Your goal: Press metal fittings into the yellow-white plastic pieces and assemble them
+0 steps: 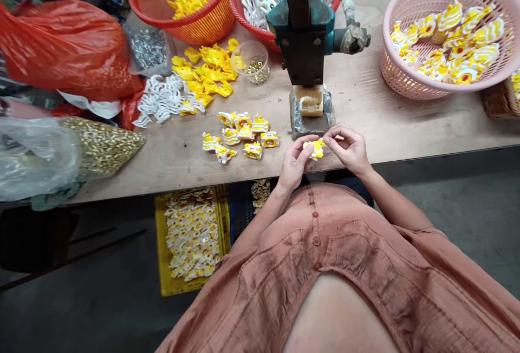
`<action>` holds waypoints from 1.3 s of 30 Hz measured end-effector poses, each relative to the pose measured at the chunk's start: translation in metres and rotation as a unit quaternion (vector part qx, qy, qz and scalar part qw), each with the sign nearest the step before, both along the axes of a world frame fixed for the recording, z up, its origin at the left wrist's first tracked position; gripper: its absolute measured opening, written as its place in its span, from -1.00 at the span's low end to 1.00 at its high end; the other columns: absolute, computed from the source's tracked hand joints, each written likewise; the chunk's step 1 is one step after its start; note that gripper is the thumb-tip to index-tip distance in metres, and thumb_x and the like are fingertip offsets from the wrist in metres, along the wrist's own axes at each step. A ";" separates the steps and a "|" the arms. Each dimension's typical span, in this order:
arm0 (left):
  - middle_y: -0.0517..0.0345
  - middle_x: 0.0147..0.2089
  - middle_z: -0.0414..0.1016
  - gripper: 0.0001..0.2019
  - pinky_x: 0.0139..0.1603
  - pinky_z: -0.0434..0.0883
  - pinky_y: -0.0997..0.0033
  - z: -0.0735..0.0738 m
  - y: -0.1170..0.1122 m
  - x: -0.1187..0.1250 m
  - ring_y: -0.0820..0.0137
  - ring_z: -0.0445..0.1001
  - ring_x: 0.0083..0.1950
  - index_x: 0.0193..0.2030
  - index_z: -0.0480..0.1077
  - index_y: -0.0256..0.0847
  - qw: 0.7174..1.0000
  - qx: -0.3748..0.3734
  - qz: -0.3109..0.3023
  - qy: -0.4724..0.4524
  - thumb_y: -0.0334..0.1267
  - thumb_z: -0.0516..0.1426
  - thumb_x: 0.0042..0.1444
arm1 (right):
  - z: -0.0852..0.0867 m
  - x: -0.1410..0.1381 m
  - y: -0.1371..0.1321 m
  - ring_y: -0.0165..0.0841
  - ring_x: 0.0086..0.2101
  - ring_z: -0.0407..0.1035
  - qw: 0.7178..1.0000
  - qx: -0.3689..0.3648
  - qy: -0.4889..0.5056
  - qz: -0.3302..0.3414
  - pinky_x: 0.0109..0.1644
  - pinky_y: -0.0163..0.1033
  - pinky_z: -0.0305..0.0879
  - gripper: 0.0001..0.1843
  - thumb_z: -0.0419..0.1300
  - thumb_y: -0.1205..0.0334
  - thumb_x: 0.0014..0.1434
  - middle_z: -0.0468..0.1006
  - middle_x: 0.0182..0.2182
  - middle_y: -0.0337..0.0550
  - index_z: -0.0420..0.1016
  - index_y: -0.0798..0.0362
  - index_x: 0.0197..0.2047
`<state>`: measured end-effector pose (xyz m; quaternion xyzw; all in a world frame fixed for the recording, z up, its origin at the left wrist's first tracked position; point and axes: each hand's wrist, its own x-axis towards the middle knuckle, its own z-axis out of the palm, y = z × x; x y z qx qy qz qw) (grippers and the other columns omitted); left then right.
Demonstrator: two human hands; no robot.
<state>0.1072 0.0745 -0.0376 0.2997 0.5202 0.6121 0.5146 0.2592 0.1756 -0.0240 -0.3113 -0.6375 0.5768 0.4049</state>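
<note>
I see yellow-white piece (316, 150) held between both hands, near edge of table (390, 123), press (306, 60) at 12 o'clock. Left hand (296, 161) clasps piece, thumb on top; right hand (350, 148) pinches its 2 o'clock edge, any small part there too tiny to tell. Step reads as hand-fitting. Next move calls for firm left hold, fine right fingertip control. Similar pieces (245, 132) at 9 o'clock.
</note>
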 end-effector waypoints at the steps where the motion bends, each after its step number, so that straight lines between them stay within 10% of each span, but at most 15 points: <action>1: 0.03 0.03 0.70 -0.45 -0.11 0.65 0.38 0.000 -0.001 0.004 0.34 0.69 -0.11 0.15 0.58 -0.11 1.000 -0.001 -0.012 -0.005 0.27 0.35 0.25 | -0.002 -0.001 -0.001 -0.28 -0.21 0.48 1.000 -0.004 0.004 -0.005 -0.18 -0.16 0.51 -0.51 0.41 -0.33 0.24 0.57 -0.28 -0.12 0.58 -0.05 -0.31; 16: 0.00 0.07 0.44 -0.55 -0.03 0.63 0.37 0.001 -0.011 0.002 0.26 0.55 0.07 0.20 0.62 -0.07 0.933 0.101 0.072 0.338 0.03 0.42 0.24 | -0.001 -0.001 -0.002 -0.34 -0.29 0.50 0.998 -0.060 -0.004 0.018 -0.20 -0.18 0.60 -0.50 0.51 -0.32 0.12 0.59 -0.29 -0.16 0.65 -0.02 -0.29; 23: 0.03 0.07 0.48 -0.57 0.02 0.62 0.33 0.011 -0.010 -0.016 0.28 0.58 0.04 0.20 0.62 -0.09 0.897 0.112 0.095 0.417 -0.01 0.40 0.26 | 0.017 -0.001 -0.001 -0.27 -0.24 0.53 0.995 0.096 -0.025 -0.003 -0.21 -0.13 0.56 -0.70 0.39 -0.14 0.32 0.63 -0.27 -0.12 0.68 -0.09 -0.25; 30: -0.05 0.12 0.51 -0.54 0.14 0.61 0.13 0.023 -0.022 -0.128 0.16 0.60 0.09 0.21 0.62 -0.15 0.777 0.014 0.309 0.548 -0.03 0.38 0.22 | 0.079 0.079 0.158 -0.12 0.12 0.55 0.948 0.191 -0.165 -0.194 0.19 0.03 0.57 -0.62 0.28 -0.15 0.40 0.68 0.03 -0.03 0.65 -0.09 0.08; 34: -0.08 0.10 0.54 -0.58 0.21 0.60 0.04 0.011 -0.028 -0.177 0.11 0.60 0.05 0.15 0.63 -0.19 0.747 -0.043 0.330 0.575 -0.07 0.34 0.20 | 0.074 0.094 0.262 -0.07 0.04 0.58 0.903 0.181 -0.368 -0.131 0.28 0.11 0.50 -0.74 0.35 0.05 0.31 0.72 -0.11 0.07 0.69 0.06 -0.11; 39: -0.12 0.08 0.58 -0.59 0.43 0.46 -0.11 -0.008 -0.023 -0.193 -0.01 0.56 0.20 0.13 0.60 -0.20 0.762 -0.071 0.304 0.567 -0.08 0.32 0.18 | 0.058 0.065 0.301 -0.12 -0.09 0.60 0.857 0.135 -0.497 -0.026 0.18 -0.02 0.48 -0.59 0.44 0.27 0.10 0.74 -0.12 0.02 0.69 0.08 0.05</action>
